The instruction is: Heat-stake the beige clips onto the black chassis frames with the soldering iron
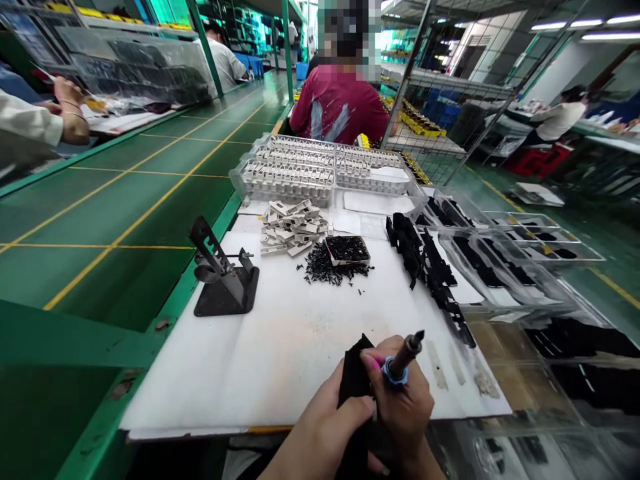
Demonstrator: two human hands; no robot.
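My left hand (320, 423) grips a long black piece (354, 377) at the near edge of the table, thumb across its face. My right hand (407, 403) is closed around a soldering iron (404, 359) with a blue collar, its dark tip pointing up and away. The fingers of that hand also rest against the black piece's right side. Behind my wrists the lower end of the piece is partly hidden. Farther off, an iron stand (227, 288) stands at the left of the white work surface (270, 353).
A heap of small black parts surrounds a little dish (350, 261). Beyond it lie pale plastic parts (293, 230) and filled clear trays (290, 177). More black pieces (430, 273) lie at right beside plastic trays (525, 300). A green conveyor (165, 160) runs along the left; co-workers sit nearby.
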